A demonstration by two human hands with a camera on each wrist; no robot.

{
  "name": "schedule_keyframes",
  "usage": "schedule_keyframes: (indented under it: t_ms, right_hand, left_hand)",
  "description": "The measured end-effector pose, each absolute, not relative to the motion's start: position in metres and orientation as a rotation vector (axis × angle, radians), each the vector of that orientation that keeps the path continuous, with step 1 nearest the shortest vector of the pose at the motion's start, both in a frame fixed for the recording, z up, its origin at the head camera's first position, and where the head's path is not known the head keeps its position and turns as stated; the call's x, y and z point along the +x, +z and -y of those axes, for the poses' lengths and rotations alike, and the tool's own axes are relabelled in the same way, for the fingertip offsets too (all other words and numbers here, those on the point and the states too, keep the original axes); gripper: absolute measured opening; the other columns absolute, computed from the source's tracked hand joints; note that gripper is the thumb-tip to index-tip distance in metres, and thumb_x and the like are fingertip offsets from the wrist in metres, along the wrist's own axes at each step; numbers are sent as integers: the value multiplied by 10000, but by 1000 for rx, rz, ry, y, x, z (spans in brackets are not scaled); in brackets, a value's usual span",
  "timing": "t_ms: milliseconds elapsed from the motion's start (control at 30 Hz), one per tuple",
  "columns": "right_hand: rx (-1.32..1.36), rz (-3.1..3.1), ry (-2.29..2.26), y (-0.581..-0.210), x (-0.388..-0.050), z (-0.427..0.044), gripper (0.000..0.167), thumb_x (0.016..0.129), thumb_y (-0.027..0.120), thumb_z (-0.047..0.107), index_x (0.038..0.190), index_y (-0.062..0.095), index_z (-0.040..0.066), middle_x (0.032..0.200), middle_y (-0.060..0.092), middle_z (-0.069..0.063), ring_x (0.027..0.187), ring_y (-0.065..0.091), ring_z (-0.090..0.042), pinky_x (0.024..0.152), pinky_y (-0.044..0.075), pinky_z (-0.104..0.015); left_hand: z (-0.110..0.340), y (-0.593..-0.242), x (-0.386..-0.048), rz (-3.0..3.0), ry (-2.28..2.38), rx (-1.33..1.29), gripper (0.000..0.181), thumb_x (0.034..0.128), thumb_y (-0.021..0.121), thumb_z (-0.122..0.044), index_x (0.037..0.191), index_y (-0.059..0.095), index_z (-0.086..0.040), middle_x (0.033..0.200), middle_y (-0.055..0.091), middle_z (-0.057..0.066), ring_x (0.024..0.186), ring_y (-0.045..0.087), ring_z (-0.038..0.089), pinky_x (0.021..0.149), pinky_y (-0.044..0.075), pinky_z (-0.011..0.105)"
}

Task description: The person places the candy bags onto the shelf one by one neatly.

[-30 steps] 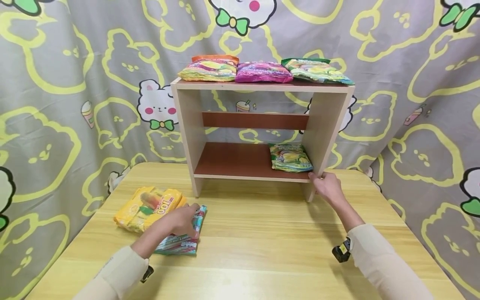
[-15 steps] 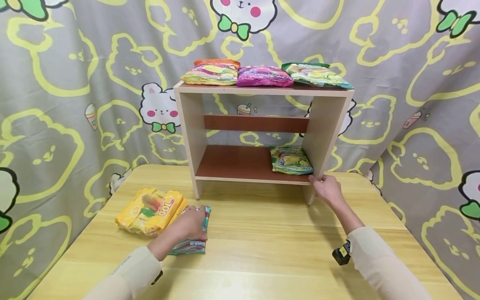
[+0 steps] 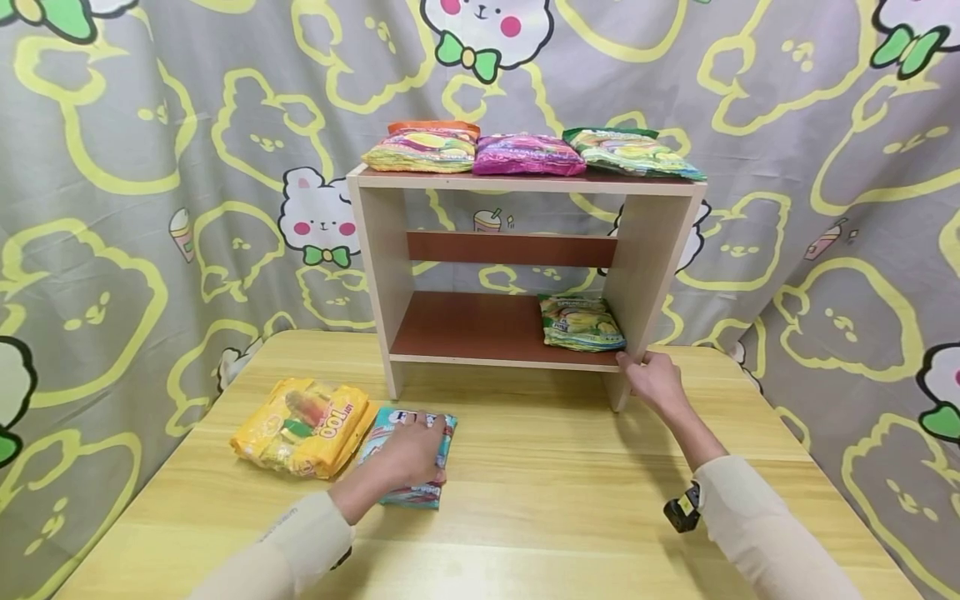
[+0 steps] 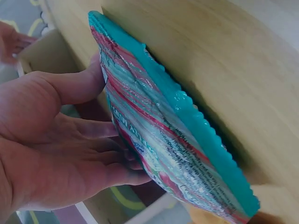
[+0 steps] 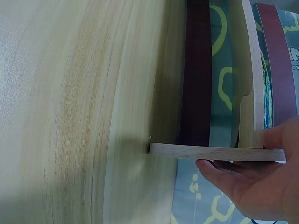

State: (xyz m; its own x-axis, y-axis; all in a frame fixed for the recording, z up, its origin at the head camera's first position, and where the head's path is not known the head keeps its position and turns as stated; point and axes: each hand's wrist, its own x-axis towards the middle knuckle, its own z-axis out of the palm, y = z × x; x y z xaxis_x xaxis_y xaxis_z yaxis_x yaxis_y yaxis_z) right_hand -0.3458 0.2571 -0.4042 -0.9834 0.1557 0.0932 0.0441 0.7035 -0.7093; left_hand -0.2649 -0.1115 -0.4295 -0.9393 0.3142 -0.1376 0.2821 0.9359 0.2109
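Note:
My left hand (image 3: 415,450) grips a teal snack bag (image 3: 386,421) by its edges, just right of a yellow bag with "100" printed on it (image 3: 300,427). The left wrist view shows the thumb and fingers of that hand (image 4: 60,149) along one long side of the teal bag (image 4: 154,135), which stays close to the tabletop. At the right, my right hand (image 3: 656,382) holds the small wooden shelf (image 3: 660,250) by its right side panel. The right wrist view has that hand (image 5: 252,182) with its thumb inside the panel (image 5: 210,152) and fingers outside.
Orange-topped (image 3: 423,146), magenta (image 3: 528,155) and green (image 3: 633,152) bags lie along the shelf top. A green-yellow bag (image 3: 581,322) sits at the right end of the lower board (image 3: 468,325). The wooden table (image 3: 555,500) extends in front; a patterned curtain (image 3: 847,167) hangs behind.
My left hand has moved right with the teal bag, drawing it out from the yellow bag's side. My right hand keeps its hold on the shelf.

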Motion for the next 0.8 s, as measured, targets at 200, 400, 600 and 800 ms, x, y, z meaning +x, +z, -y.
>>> schedule_keyframes:
  t_ms: [200,400,600,800]
  right_hand:
    - [-166,2763,1168,-405,-345,-258,549,1024,489,423,1193,667,-69,1120,703,-298,838,727,-314,699,524,-336]
    - [-166,2764,1185,-407,-344,-257,563,1026,485,414,1225,648,-87,1141,691,-311,854,732,-324,683,522,-311]
    - [-172,2765,1186,-407,-345,-256,562,1028,483,416,1225,649,-83,1128,697,-301,864,736,-341,680,519,-311]
    - [-162,2761,1182,-406,-345,-257,566,1030,480,418,1235,647,-82,1099,705,-297,890,735,-375,695,533,-329]
  left_hand:
    - [95,-435,-266,-2907,326,492,856,844,832,-284,1518,398,13,1559,334,356,1477,285,515,1198,216,674]
    - [80,-439,-262,-2915,293,445,856,881,725,-485,1574,364,-135,1606,240,348,1501,221,520,1144,126,789]
    - [70,-442,-262,-2895,327,423,840,892,691,-547,1589,340,-236,1625,223,320,1492,207,549,1118,188,800]
    - [64,-445,-268,-2895,405,528,840,875,720,-549,1576,372,-243,1607,267,323,1482,238,549,1131,226,769]
